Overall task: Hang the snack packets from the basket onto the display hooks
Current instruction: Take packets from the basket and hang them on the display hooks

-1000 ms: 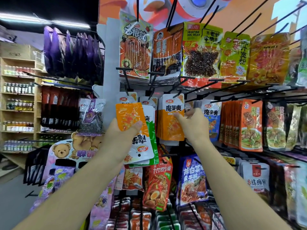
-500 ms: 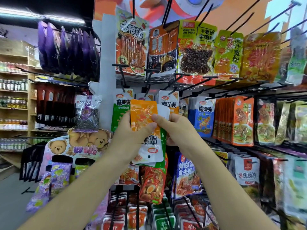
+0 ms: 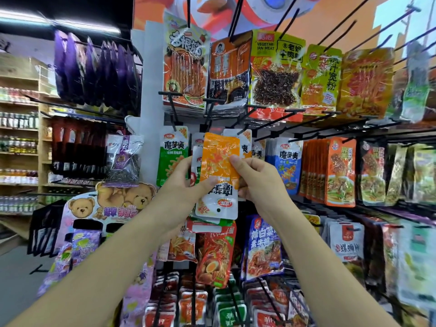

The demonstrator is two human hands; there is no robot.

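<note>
Snack packet (image 3: 219, 156), glossy flat rectangle, gripped by left hand (image 3: 181, 185), right hand (image 3: 257, 180).

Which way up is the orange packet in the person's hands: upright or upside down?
Upside down: the orange packet has inverted lettering, and its hang hole sits at the bottom.

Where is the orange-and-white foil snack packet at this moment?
Head view, centre: the orange-and-white packet, upside down in the left hand and right hand, between a green hanging packet to its left and a blue hanging packet to its right.
</note>
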